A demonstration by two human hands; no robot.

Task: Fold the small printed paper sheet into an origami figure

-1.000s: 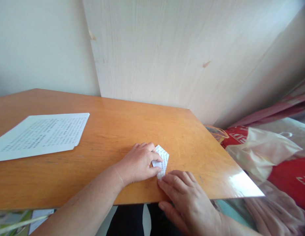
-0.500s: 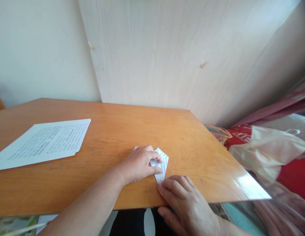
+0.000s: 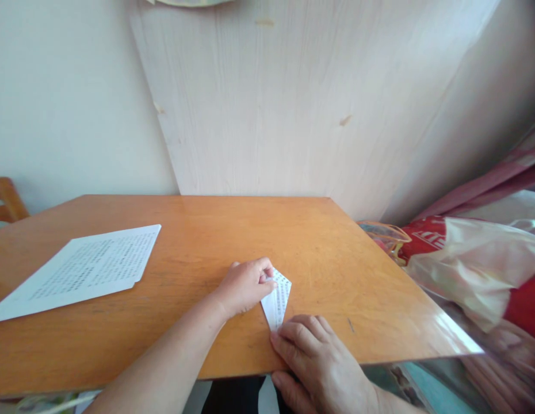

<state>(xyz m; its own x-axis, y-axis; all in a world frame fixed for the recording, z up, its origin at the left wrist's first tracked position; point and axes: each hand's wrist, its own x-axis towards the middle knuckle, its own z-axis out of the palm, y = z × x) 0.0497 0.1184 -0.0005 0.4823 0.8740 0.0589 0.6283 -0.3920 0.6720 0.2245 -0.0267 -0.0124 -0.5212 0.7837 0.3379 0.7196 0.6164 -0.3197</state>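
Note:
A small kite-shaped piece of folded paper [image 3: 276, 305] with rows of printed characters lies near the front edge of the wooden table, its narrow tip toward me. My left hand [image 3: 250, 284] is closed at its upper left side, thumb and forefinger pinched together on the paper's edge. At the narrow tip, the forefinger of my right hand [image 3: 319, 356] presses the paper down on the table. The other right fingers lie side by side on the tabletop, while the thumb hangs below the table's edge. Part of the paper is hidden under the left fingers.
Printed white sheets [image 3: 99, 264] lie on the left of the table [image 3: 233, 224]. Past its right edge are a pale plastic bag [image 3: 474, 259] and red bags [image 3: 427, 236]. A wooden chair back [image 3: 8, 198] stands at far left, and a pale panel [image 3: 259, 115] rises behind.
My left thumb and forefinger, spread over the paper before, have drawn together at its left edge. My right hand stays at the tip. The view has tilted slightly upward.

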